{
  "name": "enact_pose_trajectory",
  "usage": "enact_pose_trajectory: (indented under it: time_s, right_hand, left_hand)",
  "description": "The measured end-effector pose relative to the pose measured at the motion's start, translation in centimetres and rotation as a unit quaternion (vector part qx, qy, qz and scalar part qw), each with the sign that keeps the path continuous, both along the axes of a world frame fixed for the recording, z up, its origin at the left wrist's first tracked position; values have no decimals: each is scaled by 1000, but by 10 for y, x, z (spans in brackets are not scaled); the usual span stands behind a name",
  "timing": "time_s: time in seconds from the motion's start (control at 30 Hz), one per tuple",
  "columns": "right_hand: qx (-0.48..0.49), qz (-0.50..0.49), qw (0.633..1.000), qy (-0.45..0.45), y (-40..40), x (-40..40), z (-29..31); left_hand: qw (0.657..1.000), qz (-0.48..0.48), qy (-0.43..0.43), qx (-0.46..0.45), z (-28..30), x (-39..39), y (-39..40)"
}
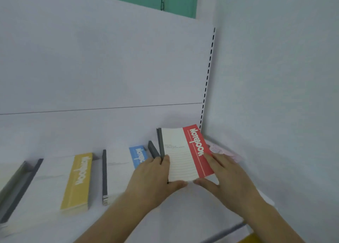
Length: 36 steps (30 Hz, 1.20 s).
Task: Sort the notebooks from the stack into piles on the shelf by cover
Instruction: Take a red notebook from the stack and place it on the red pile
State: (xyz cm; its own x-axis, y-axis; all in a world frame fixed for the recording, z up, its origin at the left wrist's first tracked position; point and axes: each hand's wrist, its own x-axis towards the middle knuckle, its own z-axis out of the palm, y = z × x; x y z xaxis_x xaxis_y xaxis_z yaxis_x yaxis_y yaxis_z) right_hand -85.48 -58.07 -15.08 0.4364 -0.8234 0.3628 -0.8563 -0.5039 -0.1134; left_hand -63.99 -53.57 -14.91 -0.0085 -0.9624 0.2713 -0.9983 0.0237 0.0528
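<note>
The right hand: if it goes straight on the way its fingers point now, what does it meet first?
The right hand points up-left, already touching the red notebook that both hands hold. Beyond it, probably the shelf's white back panel, though depth is unclear.

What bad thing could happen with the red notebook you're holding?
The red notebook is gripped only along its edges by the left hand and right hand, so it might slip. It could also land on the blue pile just beside it, mixing the covers.
</note>
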Motion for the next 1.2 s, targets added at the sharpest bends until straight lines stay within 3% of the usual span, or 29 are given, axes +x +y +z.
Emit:
enact_pose_trajectory:
  time_s: [0.23, 0.37, 0.7, 0.93, 1.2]
  right_hand:
    - [21, 125, 991, 39, -79, -7, -15]
    - [36, 140, 988, 51, -93, -5, -23]
    - [32, 181, 983, 27, -118, -12, -30]
    - [21, 222, 974, 24, -132, -13, -31]
    - [44, 201, 974, 93, -132, -8, -27]
  left_hand:
    - [993, 109, -39, 30, -18, -23, -31]
    - [989, 140, -40, 39, -26, -31, -37]
    - [988, 145, -44, 28, -25, -29, -45]
    - [987, 135, -22, 83, -13, -25, -41]
    - [980, 146, -42, 125, -4, -29, -46]
